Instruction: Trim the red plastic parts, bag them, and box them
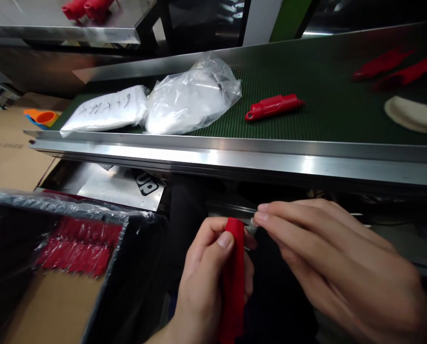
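Observation:
My left hand [208, 277] is closed around a long red plastic part [234, 277], held upright with the thumb pressed on its face near the top end. Just right of that end is my right hand [338, 263], its fingertips pinched together. A tiny clear speck shows at those fingertips, too small to name. On the green conveyor belt [328, 114] beyond my hands lies a single red plastic part [275, 106] with a hole at one end.
Clear bags of white material [190, 100] lie on the belt's left. Blurred red parts [385, 64] and a cream curved piece [412, 114] are at the right. A lined box [55, 298] with bagged red parts [80, 246] stands lower left. The belt's metal rail [235, 155] crosses ahead.

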Demonstrator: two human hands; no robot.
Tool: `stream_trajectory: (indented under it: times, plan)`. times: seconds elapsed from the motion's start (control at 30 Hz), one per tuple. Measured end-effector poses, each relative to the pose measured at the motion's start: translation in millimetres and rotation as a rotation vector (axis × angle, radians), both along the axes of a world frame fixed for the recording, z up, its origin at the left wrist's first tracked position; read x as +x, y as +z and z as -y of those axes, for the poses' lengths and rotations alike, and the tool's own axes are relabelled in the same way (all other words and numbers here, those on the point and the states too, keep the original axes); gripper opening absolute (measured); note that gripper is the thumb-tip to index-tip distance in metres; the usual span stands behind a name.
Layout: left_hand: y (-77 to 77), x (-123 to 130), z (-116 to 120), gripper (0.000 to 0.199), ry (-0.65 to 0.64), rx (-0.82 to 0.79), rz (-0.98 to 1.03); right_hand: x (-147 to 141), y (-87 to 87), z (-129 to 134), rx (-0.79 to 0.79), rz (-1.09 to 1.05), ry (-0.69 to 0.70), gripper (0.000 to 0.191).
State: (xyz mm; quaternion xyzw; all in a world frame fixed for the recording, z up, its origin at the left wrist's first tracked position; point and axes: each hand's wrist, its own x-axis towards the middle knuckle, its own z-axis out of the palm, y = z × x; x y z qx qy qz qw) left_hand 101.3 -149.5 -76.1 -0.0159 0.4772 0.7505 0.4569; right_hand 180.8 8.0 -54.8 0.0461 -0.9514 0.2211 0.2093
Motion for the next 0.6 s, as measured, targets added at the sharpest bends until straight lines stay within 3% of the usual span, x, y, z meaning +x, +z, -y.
stream_trajectory:
  times: [0.43, 0.6]
  plan:
    - [4.6, -7.7, -5.3, 0.025, -0.015, 0.011, -0.004, 0.6, 3.1, 3.7, 0.008, 0.017, 0.051, 0.036]
    - [8.5, -18.3, -10.2, 0.021, 0.012, 0.011, -0.037, 7.9, -0.3, 12.5, 0.014, 0.07, 0.075, 0.045]
